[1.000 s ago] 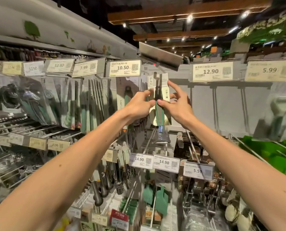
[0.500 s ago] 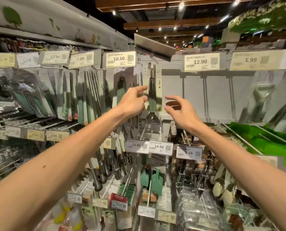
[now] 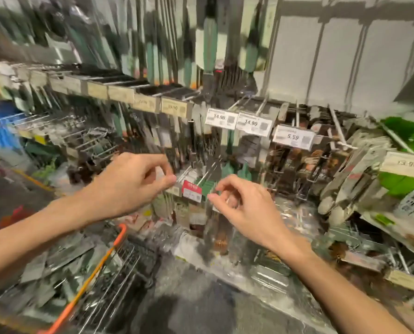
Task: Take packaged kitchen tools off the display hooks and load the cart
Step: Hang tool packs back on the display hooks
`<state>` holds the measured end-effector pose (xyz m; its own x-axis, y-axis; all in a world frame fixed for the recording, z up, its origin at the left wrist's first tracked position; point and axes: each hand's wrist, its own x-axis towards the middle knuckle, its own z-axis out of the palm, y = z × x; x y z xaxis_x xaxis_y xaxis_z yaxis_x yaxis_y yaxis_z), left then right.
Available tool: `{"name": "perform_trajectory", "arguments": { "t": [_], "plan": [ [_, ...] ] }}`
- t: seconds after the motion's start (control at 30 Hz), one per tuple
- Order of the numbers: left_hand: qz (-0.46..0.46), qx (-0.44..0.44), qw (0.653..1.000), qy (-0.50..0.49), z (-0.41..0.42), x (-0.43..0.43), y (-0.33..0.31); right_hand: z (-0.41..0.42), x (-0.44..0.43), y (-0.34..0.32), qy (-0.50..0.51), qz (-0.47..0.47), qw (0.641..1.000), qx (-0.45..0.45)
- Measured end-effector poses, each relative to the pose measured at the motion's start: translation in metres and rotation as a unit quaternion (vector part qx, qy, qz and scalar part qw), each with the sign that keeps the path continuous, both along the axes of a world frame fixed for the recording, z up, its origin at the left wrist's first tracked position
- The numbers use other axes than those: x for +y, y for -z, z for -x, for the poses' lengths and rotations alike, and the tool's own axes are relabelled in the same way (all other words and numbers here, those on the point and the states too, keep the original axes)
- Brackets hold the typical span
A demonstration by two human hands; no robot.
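Above and right of cart [image 3: 97, 268]: left hand [image 3: 129, 186], right hand [image 3: 244, 208], fingertips curled pinch-like; can't tell through blur if gripping anything. Packaged tools [image 3: 56, 261] piled inside cart, more hanging far above it. Risk: blind swing, pack dropped beside cart.

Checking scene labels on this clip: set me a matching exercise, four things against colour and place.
Things:
1 cart rim
2 5.59 price tag
3 small label
4 packets

Colour and place:
A green, far right
B orange, lower left
C white, upper middle
D red, centre

Pairs: 1-B, 2-C, 3-D, 4-A
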<state>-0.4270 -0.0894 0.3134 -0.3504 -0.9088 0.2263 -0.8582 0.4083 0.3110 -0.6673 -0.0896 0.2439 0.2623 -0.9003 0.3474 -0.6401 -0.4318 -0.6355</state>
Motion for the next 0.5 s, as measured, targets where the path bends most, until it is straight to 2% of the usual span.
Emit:
{"name": "perform_trajectory", "arguments": {
  "t": [0.13,0.27,0.43,0.5],
  "plan": [
    [-0.044,-0.036,0.995,-0.086,-0.047,0.069,0.066,-0.058,0.021,0.073,-0.094,-0.075,0.993,0.011],
    [-0.116,-0.069,0.972,-0.193,-0.106,0.123,0.131,-0.128,0.036,0.126,-0.199,-0.158,0.967,0.007],
    [-0.189,0.026,0.927,-0.323,-0.182,0.151,0.191,-0.218,0.041,0.176,-0.249,-0.22,0.942,0.053],
    [-0.213,0.087,0.902,-0.366,-0.206,0.151,0.216,-0.246,0.036,0.195,-0.271,-0.19,0.94,0.087]
  ]
}}
